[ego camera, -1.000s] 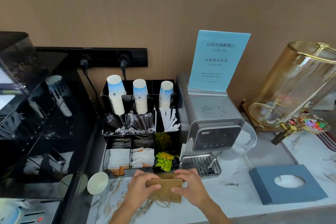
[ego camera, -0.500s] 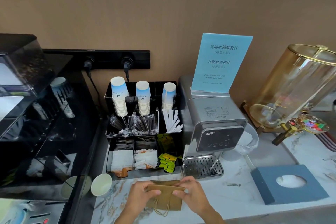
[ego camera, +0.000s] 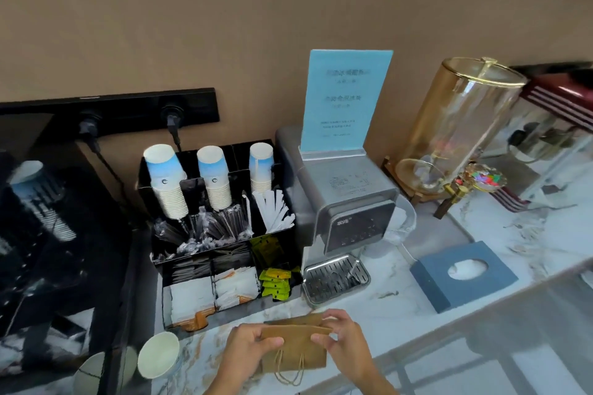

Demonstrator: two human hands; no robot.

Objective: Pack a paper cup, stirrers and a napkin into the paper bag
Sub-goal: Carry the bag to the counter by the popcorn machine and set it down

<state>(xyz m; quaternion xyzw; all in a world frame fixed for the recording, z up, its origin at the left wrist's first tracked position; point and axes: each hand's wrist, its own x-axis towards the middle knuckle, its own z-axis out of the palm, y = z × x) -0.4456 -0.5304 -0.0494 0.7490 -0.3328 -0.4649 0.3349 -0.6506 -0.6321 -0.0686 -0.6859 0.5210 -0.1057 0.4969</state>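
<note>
A small brown paper bag with twine handles sits low at the centre over the marble counter. My left hand pinches its left top edge and my right hand pinches its right top edge, with the mouth slightly parted. A single paper cup stands on the counter to the left. Stacks of blue-and-white paper cups fill the back of a black organizer. White wrapped stirrers lean in its right compartment. White napkins lie in its front section.
A silver water dispenser with a blue sign stands right of the organizer. A blue tissue box sits to the right, a glass drink dispenser behind it. A black coffee machine occupies the left. Green packets lie in the organizer.
The view has swung right and tilted. Both hands keep their hold on the bag and have pulled its top edges apart a little.
</note>
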